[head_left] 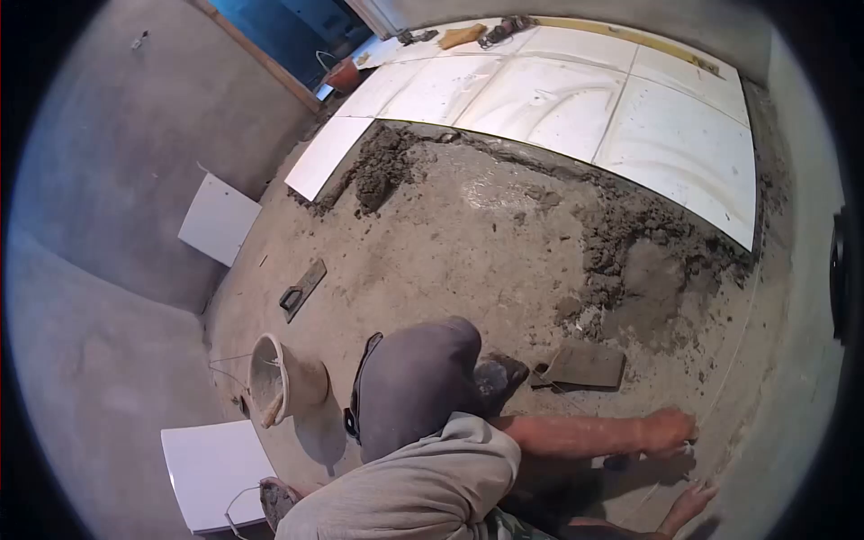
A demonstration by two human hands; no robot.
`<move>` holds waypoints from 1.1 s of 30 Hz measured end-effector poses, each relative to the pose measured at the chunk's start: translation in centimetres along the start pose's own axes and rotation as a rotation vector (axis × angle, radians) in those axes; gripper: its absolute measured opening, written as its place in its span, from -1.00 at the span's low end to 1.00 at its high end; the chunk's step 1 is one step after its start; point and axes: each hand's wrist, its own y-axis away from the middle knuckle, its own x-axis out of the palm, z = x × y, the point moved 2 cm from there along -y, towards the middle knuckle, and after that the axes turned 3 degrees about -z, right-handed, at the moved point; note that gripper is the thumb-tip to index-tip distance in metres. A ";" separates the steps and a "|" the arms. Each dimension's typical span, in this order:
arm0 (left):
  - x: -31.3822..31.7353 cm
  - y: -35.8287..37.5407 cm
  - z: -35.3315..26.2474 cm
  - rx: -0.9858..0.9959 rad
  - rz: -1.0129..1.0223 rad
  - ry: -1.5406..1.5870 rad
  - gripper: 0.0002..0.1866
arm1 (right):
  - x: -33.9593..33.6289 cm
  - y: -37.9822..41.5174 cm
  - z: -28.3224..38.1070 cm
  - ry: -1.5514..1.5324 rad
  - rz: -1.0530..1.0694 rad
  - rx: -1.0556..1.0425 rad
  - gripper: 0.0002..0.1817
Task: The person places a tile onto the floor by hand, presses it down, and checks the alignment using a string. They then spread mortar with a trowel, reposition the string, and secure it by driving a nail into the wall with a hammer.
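My left hand reaches across to the right, low over the floor near the wall, with its fingers curled closed. A small pale bit shows at its fingertips, too small to name. A thin string runs along the floor beside the right wall towards this hand. Below it, my right hand lies close to the floor by the wall with its fingers stretched out; nothing shows in it. A wooden float rests on the floor ahead of my left forearm. A dark small object lies under that forearm, partly hidden.
White tiles cover the far floor, edged by rough mortar. A bucket stands left of my knee. Another float lies beyond it. White tiles lie at lower left; one tile leans against the left wall.
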 end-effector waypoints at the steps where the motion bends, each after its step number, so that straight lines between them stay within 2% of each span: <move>1: -0.2 -0.2 0.0 0.004 0.008 0.008 -0.78 | -0.2 0.1 0.0 0.007 -0.002 0.009 -0.60; 3: -0.9 -1.1 0.4 -0.112 0.050 0.106 -0.78 | -0.5 0.2 0.4 -0.059 0.066 -0.037 -0.58; 6: -1.2 -1.5 0.9 -0.158 -0.040 0.098 -0.77 | -0.6 -0.6 0.7 -0.170 0.143 0.073 -0.56; 10: -0.6 -0.7 1.1 -0.186 -0.052 0.090 -0.77 | -0.3 -1.4 2.2 -0.245 0.147 0.097 -0.57; 12: 0.3 -0.1 1.2 -0.203 -0.012 0.078 -0.77 | -0.1 -1.5 2.3 -0.132 0.019 -0.035 -0.60; 13: 0.3 0.0 1.1 -0.208 -0.013 0.080 -0.77 | -0.3 -1.3 2.7 -0.129 0.024 -0.038 -0.60; 15: 0.0 0.4 0.7 -0.192 0.011 0.111 -0.78 | -0.9 -0.9 3.7 -0.103 -0.041 -0.103 -0.74; 19: 0.1 0.3 0.6 -0.174 0.025 0.095 -0.78 | -0.7 -0.9 2.8 -0.124 -0.027 -0.089 -0.73; 21: -0.2 0.2 0.4 -0.200 0.052 0.118 -0.79 | -0.8 -0.8 2.6 -0.006 0.043 -0.024 -0.59; 22: -0.2 0.3 0.4 -0.202 0.047 0.115 -0.79 | 0.0 -1.2 1.4 -0.009 0.044 -0.029 -0.59; 24: 0.3 0.4 0.6 -0.202 0.011 0.097 -0.80 | 1.0 -1.7 -0.3 -0.222 0.106 0.059 -0.59; 27: 0.5 0.6 0.7 -0.210 0.039 0.111 -0.80 | 0.4 -0.5 0.4 -0.342 0.076 0.050 -0.61; 28: 0.6 0.6 0.7 -0.209 0.042 0.113 -0.80 | 0.5 -0.5 0.2 -0.341 0.074 0.052 -0.61; 30: 0.6 0.7 0.6 -0.212 0.018 0.135 -0.78 | 0.3 -0.6 0.7 -0.147 -0.002 -0.030 -0.65; 33: 1.2 0.8 0.6 -0.202 0.041 0.111 -0.78 | -0.9 0.1 2.8 -0.023 -0.047 -0.016 -0.64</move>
